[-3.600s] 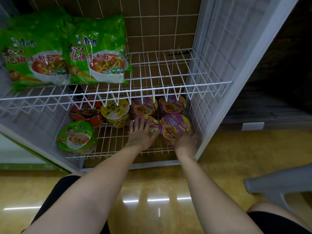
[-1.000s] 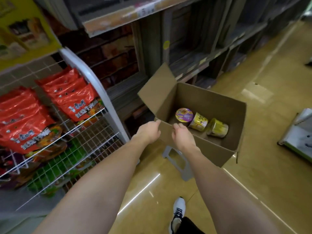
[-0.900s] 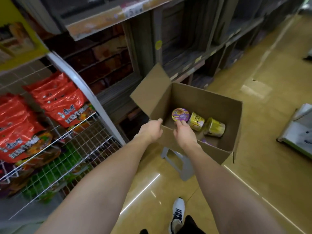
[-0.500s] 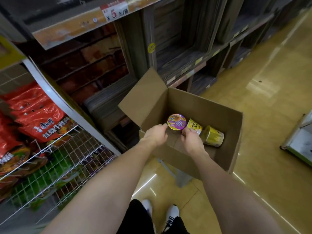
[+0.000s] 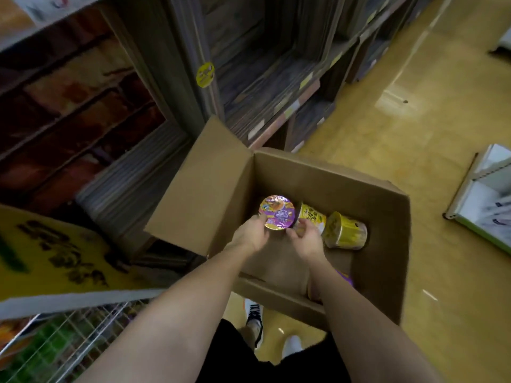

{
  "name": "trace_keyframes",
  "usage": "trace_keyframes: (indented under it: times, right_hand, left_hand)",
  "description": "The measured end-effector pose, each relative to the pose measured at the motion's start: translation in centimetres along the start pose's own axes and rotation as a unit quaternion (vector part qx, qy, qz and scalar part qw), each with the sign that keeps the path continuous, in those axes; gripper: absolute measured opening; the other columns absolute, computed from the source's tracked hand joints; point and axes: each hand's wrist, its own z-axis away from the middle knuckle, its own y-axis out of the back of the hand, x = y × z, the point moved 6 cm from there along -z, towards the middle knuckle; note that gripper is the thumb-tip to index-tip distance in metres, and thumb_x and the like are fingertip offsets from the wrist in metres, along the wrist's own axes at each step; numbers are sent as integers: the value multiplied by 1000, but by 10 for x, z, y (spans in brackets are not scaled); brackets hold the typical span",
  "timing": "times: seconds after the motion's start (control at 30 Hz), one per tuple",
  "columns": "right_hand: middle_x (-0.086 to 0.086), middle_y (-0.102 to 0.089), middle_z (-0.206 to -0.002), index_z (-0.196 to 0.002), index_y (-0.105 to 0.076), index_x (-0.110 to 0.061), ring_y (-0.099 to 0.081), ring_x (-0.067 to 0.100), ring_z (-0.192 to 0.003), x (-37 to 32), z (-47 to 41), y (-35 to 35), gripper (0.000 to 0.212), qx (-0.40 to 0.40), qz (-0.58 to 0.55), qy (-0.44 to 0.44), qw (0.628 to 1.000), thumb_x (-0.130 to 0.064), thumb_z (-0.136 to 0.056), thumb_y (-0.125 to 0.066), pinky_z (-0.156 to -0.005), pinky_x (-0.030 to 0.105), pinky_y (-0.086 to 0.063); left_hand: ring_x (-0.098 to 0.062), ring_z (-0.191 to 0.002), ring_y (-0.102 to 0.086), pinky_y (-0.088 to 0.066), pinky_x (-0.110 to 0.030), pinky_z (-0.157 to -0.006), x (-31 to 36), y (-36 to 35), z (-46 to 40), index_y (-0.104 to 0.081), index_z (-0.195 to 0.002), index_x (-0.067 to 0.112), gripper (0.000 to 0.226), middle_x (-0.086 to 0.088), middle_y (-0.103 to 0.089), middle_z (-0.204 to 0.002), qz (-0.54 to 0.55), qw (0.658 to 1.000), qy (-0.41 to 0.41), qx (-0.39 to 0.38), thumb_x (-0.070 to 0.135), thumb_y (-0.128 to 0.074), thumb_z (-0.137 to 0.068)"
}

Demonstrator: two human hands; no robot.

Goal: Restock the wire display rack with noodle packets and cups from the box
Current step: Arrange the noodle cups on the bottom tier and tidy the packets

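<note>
An open cardboard box (image 5: 318, 175) stands on the floor in front of me. Inside it, a purple-lidded noodle cup (image 5: 277, 216) lies beside two yellow cups, one (image 5: 311, 215) right next to it and one (image 5: 345, 234) further right on its side. My left hand (image 5: 250, 236) grips the purple cup at its left edge. My right hand (image 5: 307, 240) curls over the lower part of the nearer yellow cup, thumb close to the purple lid. A bit of purple packaging (image 5: 345, 277) shows behind my right forearm. The wire rack (image 5: 69, 341) is at the lower left.
A yellow sign board (image 5: 55, 252) tops the rack on the left. Dark wooden store shelving (image 5: 276, 78) runs behind the box. A white shelf unit (image 5: 484, 194) stands at the right edge. The box's left flap (image 5: 204, 183) stands up. My shoes (image 5: 254, 319) are under the box's near side.
I have turned from the rack's bottom shelf to the box. Both hands went over its near rim and down onto the cups; the view has closed in.
</note>
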Motion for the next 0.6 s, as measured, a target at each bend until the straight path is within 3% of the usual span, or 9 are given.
trace_keyframes:
  times: [0.23, 0.43, 0.6]
  right_hand:
    - [10, -58, -139, -143, -51, -9, -53, 30, -129, 21, -71, -44, 61, -26, -24, -36, 999, -18, -88, -75, -109, 46, -43]
    - [14, -48, -148, -153, -36, -8, -47, 31, -135, 28, -125, -66, 76, -47, 11, -60, 997, -10, -87, -73, -108, 31, -37]
    - [14, -50, -147, -152, -33, -9, -50, 32, -132, 43, -153, -80, 77, -63, 14, -81, 995, -13, -86, -71, -107, 34, -41]
  left_hand:
    - [-32, -126, -54, -46, -41, -102, -32, -32, -65, -39, -146, 19, 58, -9, -44, -141, 82, 994, 66, -11, 19, -63, -94]
    - [-30, -128, -52, -41, -30, -98, -57, -57, -126, -32, -152, 22, 68, -10, -52, -142, 197, 971, 135, -14, 19, -66, -93]
    - [-27, -130, -53, -42, -31, -108, -59, -80, -157, -24, -156, 22, 83, -6, -53, -145, 264, 948, 168, -61, 18, -70, -88]
